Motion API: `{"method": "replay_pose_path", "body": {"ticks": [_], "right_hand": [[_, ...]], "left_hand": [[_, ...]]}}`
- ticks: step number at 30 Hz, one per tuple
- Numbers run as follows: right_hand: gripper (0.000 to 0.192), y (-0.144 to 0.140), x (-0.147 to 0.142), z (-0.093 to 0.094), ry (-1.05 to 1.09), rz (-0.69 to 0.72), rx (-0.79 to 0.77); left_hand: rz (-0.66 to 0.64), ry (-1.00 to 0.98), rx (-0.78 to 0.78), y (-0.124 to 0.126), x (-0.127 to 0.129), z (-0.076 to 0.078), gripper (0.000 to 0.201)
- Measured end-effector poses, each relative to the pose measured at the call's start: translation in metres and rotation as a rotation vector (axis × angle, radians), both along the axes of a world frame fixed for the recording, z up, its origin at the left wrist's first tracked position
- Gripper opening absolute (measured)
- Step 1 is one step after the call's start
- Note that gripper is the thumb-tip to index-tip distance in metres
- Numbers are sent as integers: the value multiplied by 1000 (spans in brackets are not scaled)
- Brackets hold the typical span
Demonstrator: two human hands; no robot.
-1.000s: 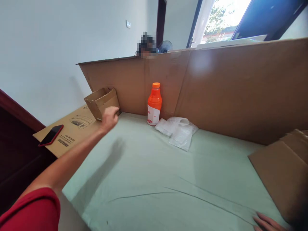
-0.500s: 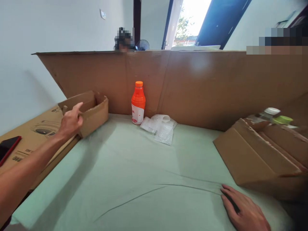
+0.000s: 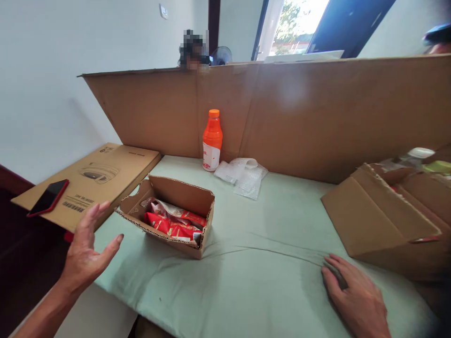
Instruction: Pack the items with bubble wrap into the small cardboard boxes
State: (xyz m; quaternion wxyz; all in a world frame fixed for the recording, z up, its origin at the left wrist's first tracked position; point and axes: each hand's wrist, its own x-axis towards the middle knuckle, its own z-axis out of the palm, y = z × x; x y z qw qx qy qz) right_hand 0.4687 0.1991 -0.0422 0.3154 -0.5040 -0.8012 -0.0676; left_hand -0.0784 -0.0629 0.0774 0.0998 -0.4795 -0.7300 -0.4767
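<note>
Left of centre in the frame, a small open-topped brown cardboard box (image 3: 183,193) sits on a desk (image 3: 275,291) covered with pale green cloth. From where I stand I can see shiny red packets (image 3: 176,227) lying inside it, with some pinkish-white among them. The person's left hand (image 3: 86,249) is at the lower left, just beside the box's left end and apart from it. Its fingers are spread wide, thumb away from the rest, with nothing in them.

At the lower right, the right hand (image 3: 359,291) rests palm down on the cloth, fingers loosely bent and gripping nothing. Near it, at the right edge, stands a larger brown carton (image 3: 373,225) with a white lid (image 3: 421,153) and a yellow-green lid (image 3: 439,166) showing at its top.

Above the middle of the frame, an orange plastic bottle with a white label (image 3: 212,141) stands upright before a long brown cardboard panel (image 3: 317,112). Crumpled clear bubble wrap (image 3: 243,176) lies just to its right. At the left, a dark phone with a red edge (image 3: 49,197) lies on a flat printed cardboard box (image 3: 137,164).
</note>
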Motion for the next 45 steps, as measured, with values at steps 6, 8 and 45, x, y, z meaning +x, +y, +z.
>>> {"method": "replay_pose_path", "body": {"ticks": [6, 8, 45], "right_hand": [[49, -77, -116, 19, 30, 521, -263], [68, -96, -156, 23, 27, 664, -376], [31, 73, -118, 152, 944, 280, -254]], "left_hand": [[-108, -660, -126, 24, -18, -42, 97], [-122, -803, -174, 36, -13, -56, 90], [-136, -764, -166, 127, 63, -139, 60]]}}
